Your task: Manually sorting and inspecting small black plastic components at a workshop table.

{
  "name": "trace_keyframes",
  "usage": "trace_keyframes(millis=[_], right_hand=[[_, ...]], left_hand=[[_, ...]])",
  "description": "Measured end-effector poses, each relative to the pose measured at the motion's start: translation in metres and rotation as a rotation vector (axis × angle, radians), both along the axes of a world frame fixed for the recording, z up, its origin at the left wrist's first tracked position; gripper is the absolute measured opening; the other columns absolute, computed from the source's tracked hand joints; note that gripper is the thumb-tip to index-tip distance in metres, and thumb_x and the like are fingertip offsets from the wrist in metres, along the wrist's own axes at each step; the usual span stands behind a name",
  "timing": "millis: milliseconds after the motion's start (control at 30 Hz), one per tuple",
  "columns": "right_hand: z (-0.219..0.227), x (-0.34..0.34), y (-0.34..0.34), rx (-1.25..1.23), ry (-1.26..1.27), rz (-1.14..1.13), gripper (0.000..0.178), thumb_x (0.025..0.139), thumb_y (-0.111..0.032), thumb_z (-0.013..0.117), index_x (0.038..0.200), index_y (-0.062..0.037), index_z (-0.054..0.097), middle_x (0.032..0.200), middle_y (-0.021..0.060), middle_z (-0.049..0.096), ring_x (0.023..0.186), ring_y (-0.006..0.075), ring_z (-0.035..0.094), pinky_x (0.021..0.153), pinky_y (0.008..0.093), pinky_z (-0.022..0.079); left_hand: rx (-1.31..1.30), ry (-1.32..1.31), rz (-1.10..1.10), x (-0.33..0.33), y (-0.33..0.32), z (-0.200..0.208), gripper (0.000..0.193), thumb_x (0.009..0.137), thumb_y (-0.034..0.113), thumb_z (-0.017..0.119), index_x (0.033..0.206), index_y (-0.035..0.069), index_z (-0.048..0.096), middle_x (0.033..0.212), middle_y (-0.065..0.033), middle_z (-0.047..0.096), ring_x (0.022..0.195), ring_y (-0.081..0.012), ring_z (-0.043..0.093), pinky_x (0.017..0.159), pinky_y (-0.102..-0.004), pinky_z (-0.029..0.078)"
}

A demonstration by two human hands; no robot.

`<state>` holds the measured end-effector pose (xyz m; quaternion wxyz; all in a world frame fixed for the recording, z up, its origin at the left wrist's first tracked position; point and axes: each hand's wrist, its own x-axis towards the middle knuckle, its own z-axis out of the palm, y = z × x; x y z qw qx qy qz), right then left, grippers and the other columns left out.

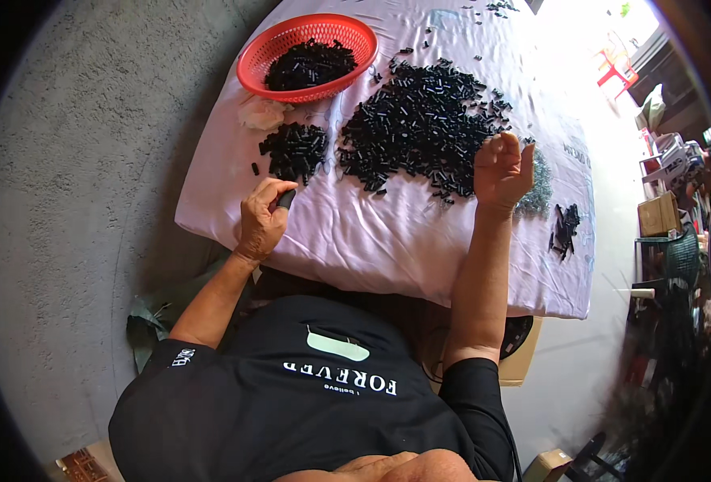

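Observation:
My left hand (264, 218) is closed in a pinch at the near edge of a small pile of black clip-like pieces (297, 153). A smooth black thing (288, 198) shows at its thumb; whether it is a thumb cover or a held piece I cannot tell. My right hand (500, 173) hovers palm up at the right edge of a large heap of similar black pieces (419, 120). Its fingers curl loosely with the thumb apart, and nothing shows in them. Beside it lies a pile of tiny silvery-green parts (537, 189), partly behind the hand.
A red plastic basket (251, 80) of black pieces stands at the far left of the cloth-covered table (355, 249), with a crumpled pale bag (262, 113) near it. Longer black pieces (565, 230) lie at the right. A red chair (615, 71) and cluttered shelves are farther right.

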<state>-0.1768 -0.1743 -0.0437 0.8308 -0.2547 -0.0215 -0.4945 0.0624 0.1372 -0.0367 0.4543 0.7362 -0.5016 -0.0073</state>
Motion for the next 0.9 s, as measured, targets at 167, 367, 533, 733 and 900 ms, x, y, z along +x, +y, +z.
trace_keyframes(millis=[167,367,533,733,900], right_hand=[[-0.004,0.004,-0.003,-0.008,0.062,-0.103,0.053,0.098,-0.047,0.042,0.109,0.0008,0.063,0.104,0.0149,0.065,0.094,0.0253,0.058,0.085,0.0339,0.046],[-0.002,0.012,0.000,-0.026,0.230,-0.307,0.062,0.097,-0.054,0.040,0.123,-0.0004,0.055,0.126,0.0187,0.057,0.113,0.0278,0.055,0.100,0.0390,0.040],[0.000,0.011,0.000,-0.016,0.308,-0.484,0.062,0.096,-0.056,0.042,0.124,-0.0011,0.053,0.122,0.0164,0.059,0.111,0.0256,0.056,0.099,0.0381,0.040],[-0.003,0.013,-0.001,-0.065,0.345,-0.584,0.058,0.097,-0.052,0.046,0.124,-0.0008,0.052,0.117,0.0140,0.061,0.107,0.0210,0.057,0.095,0.0354,0.042],[-0.005,0.018,0.000,-0.043,0.375,-0.534,0.061,0.097,-0.054,0.045,0.124,-0.0006,0.052,0.118,0.0134,0.061,0.110,0.0215,0.056,0.098,0.0355,0.040]], left_hand=[[-0.031,-0.044,-0.151,-0.004,-0.022,0.013,0.034,0.066,-0.010,0.049,0.094,0.001,0.065,0.089,-0.0145,0.061,0.080,-0.0313,0.061,0.073,-0.0357,0.050],[-0.158,-0.180,-0.390,-0.027,-0.110,0.021,0.035,0.065,-0.008,0.053,0.096,0.001,0.064,0.093,-0.0153,0.062,0.089,-0.0326,0.062,0.081,-0.0381,0.050],[-0.183,-0.243,-0.555,-0.057,-0.189,0.014,0.030,0.065,-0.006,0.056,0.092,0.004,0.064,0.091,-0.0114,0.060,0.091,-0.0322,0.058,0.080,-0.0400,0.049],[-0.111,-0.310,-0.578,-0.084,-0.231,0.007,0.021,0.068,-0.001,0.063,0.087,0.007,0.070,0.093,-0.0073,0.060,0.095,-0.0280,0.055,0.086,-0.0393,0.046],[0.001,-0.401,-0.524,-0.085,-0.239,0.001,0.020,0.070,0.006,0.064,0.088,0.010,0.070,0.095,-0.0061,0.058,0.098,-0.0263,0.052,0.083,-0.0397,0.043]])
